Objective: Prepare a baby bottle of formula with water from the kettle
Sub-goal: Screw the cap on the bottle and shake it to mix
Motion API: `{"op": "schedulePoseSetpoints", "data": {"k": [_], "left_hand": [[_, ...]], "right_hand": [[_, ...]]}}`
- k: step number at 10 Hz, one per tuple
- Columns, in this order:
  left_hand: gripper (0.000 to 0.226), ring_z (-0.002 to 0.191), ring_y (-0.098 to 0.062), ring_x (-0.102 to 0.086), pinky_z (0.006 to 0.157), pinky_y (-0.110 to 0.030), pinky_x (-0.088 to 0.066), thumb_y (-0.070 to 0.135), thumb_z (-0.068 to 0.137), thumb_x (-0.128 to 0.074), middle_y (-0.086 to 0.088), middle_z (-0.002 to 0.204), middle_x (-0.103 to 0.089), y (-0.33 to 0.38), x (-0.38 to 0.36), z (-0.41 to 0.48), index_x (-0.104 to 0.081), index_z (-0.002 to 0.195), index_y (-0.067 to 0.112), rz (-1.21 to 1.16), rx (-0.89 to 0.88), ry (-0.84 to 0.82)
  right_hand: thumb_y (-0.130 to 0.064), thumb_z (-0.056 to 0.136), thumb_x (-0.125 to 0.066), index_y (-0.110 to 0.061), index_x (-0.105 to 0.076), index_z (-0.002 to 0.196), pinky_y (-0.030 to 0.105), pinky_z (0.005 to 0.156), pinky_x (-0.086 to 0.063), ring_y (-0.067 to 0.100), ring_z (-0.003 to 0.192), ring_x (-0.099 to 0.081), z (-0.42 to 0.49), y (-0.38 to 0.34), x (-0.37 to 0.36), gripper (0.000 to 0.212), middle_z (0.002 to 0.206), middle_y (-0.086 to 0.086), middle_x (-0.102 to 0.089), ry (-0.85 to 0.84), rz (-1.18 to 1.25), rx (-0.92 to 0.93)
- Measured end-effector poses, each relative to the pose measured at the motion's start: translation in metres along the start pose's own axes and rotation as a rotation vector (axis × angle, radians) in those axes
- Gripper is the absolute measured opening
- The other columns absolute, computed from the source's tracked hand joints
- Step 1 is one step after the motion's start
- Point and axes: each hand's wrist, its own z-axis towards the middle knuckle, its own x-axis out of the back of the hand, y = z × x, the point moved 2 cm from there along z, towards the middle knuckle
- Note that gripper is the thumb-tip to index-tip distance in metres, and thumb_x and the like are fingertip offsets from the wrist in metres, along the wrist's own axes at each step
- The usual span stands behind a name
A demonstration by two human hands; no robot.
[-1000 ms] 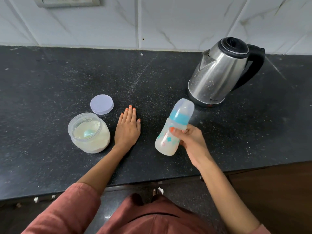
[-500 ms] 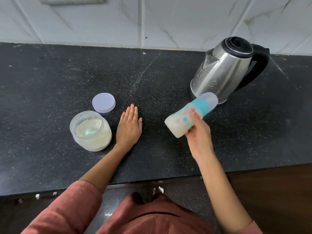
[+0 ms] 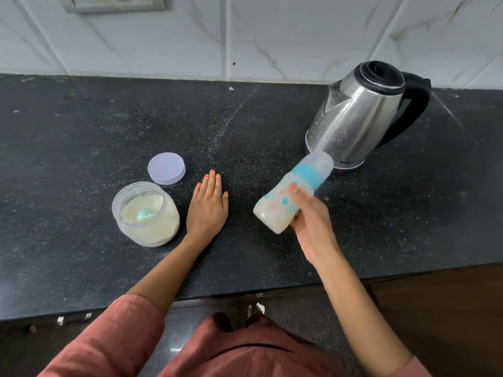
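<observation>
Right grip (image 3: 313,224) holds tilted bottle (image 3: 272,210) above counter (image 3: 81,131) near kettle (image 3: 356,121); left grip (image 3: 208,210) flat beside jar (image 3: 152,236).

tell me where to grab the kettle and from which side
Grip the kettle by its black handle, coming in from the right. The handle loops off the side opposite the spout, which points left; the steel body is wide, smooth and possibly hot.
</observation>
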Motion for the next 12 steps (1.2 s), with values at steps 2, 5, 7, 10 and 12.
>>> {"op": "schedulePoseSetpoints", "data": {"k": [2,5,7,10,12], "left_hand": [[0.052,0.144,-0.021,-0.008,0.117,-0.034,-0.006,0.029,0.101,-0.022,-0.011,0.155,-0.01,0.0,0.0,0.0,-0.014,0.145,0.004,0.003,-0.001,0.005],[0.052,0.144,-0.021,-0.007,0.117,-0.034,-0.005,0.029,0.101,-0.022,-0.01,0.155,-0.009,0.0,0.001,0.001,-0.013,0.146,0.005,0.007,0.001,0.001],[0.052,0.144,-0.022,-0.009,0.117,-0.034,-0.007,0.029,0.101,-0.023,-0.011,0.155,-0.011,0.0,0.0,0.0,-0.015,0.145,0.004,0.008,-0.001,0.005],[0.051,0.144,-0.022,-0.01,0.116,-0.033,-0.006,0.028,0.1,-0.025,-0.012,0.155,-0.013,0.0,0.0,0.0,-0.016,0.145,0.003,0.0,0.0,0.018],[0.052,0.144,-0.022,-0.009,0.116,-0.033,-0.005,0.028,0.101,-0.023,-0.011,0.155,-0.011,0.0,0.001,0.0,-0.014,0.145,0.004,0.006,0.001,0.012]], "right_hand": [[-0.018,0.071,-0.063,-0.016,-0.063,0.095,0.028,0.079,-0.055,0.009,0.086,-0.066,-0.002,-0.008,0.007,0.023,0.089,-0.004,-0.071,0.005,0.038,0.028],[-0.017,0.064,-0.066,-0.015,-0.065,0.088,0.025,0.076,-0.056,0.009,0.082,-0.067,-0.011,0.002,0.007,0.025,0.079,-0.006,-0.073,-0.092,-0.219,-0.043],[-0.013,0.085,-0.057,-0.016,-0.06,0.099,0.024,0.074,-0.056,0.007,0.083,-0.067,0.004,-0.005,0.004,0.014,0.089,-0.004,-0.071,0.101,0.151,0.041],[-0.014,0.084,-0.057,-0.017,-0.061,0.099,0.028,0.082,-0.054,0.011,0.095,-0.064,0.005,-0.012,0.004,0.016,0.1,-0.001,-0.067,0.072,0.166,0.049],[-0.007,0.074,-0.065,-0.017,-0.065,0.088,0.026,0.078,-0.055,0.01,0.082,-0.066,-0.011,0.005,0.0,0.017,0.081,-0.005,-0.072,-0.112,-0.305,-0.038]]}}
